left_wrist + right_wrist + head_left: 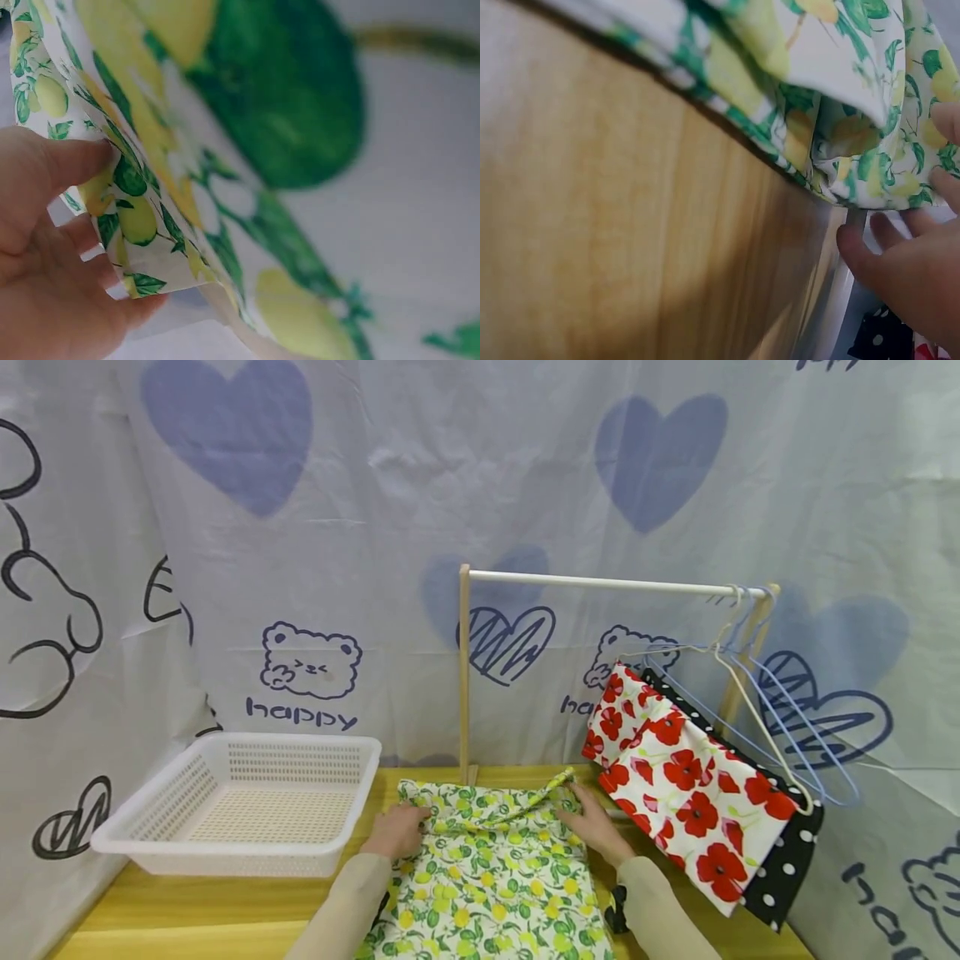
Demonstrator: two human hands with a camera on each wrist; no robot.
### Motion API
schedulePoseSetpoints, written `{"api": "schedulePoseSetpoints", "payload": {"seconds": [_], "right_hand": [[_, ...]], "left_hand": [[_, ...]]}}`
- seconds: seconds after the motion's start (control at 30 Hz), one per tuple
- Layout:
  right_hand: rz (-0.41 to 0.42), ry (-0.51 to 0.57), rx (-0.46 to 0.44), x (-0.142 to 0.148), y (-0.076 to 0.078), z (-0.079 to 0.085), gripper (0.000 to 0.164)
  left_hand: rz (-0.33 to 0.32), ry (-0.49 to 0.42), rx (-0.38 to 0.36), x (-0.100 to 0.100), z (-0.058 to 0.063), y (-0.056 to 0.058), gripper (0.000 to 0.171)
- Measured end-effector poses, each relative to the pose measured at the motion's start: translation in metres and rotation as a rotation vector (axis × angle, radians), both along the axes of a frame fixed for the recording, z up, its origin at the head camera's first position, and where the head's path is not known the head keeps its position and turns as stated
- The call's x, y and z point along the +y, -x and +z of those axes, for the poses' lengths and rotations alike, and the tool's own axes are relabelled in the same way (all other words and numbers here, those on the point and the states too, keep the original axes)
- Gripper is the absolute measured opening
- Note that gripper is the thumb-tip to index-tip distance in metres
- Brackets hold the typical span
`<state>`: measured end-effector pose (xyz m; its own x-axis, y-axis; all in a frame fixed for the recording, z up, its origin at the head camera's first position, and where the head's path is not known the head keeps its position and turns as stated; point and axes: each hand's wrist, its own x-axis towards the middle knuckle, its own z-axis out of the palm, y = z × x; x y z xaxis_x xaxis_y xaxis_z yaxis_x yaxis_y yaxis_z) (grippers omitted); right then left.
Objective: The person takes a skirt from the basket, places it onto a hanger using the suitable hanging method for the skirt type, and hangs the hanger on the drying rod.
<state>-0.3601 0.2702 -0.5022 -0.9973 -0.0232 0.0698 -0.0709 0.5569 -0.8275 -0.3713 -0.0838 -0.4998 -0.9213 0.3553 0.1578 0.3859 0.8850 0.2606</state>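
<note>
A cloth with a lemon-and-leaf print (487, 877) lies spread in front of me, its far edge raised and folded over in a loose ridge. At its left side my left hand (399, 831) grips the edge; in the left wrist view the thumb (79, 159) presses on the print while the other fingers pass behind it. My right hand (592, 822) holds the far right corner. Seen from the right wrist, several fingertips (851, 238) lie along the cloth's lower edge, and the thumb is partly cut off by the frame.
A white perforated basket (225, 858) stands on the wooden table (225, 910) at left. Behind the cloth rises a rack with a white rail (600, 581). From its right end hang hangers (780, 710) with a red-flowered cloth (682, 785) and a black polka-dot cloth (783, 881).
</note>
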Motion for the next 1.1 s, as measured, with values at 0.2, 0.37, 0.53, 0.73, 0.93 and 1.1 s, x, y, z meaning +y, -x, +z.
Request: {"api": "schedulePoseSetpoints", "payload": {"seconds": [0.2, 0.37, 0.53, 0.73, 0.93, 1.1], "right_hand": [[-0.031, 0.033, -0.002, 0.005, -0.005, -0.001, 0.05], [-0.051, 0.018, 0.033, 0.008, -0.018, 0.002, 0.036], [-0.087, -0.138, 0.06, 0.009, -0.033, 0.015, 0.036], [-0.058, -0.293, 0.169, 0.002, -0.051, 0.049, 0.025], [-0.052, -0.365, 0.256, 0.001, -0.063, 0.093, 0.023], [-0.096, -0.431, 0.351, 0.011, -0.072, 0.128, 0.025]], "left_hand": [[0.058, -0.009, -0.036, 0.0, 0.001, -0.004, 0.032], [0.022, -0.055, -0.01, 0.005, 0.006, -0.011, 0.034], [-0.008, -0.092, 0.05, 0.011, 0.01, -0.013, 0.033], [-0.067, -0.132, 0.103, 0.016, 0.01, -0.014, 0.028], [-0.119, -0.157, 0.093, 0.02, 0.009, -0.019, 0.029], [-0.163, -0.137, 0.103, 0.025, 0.009, -0.021, 0.029]]}}
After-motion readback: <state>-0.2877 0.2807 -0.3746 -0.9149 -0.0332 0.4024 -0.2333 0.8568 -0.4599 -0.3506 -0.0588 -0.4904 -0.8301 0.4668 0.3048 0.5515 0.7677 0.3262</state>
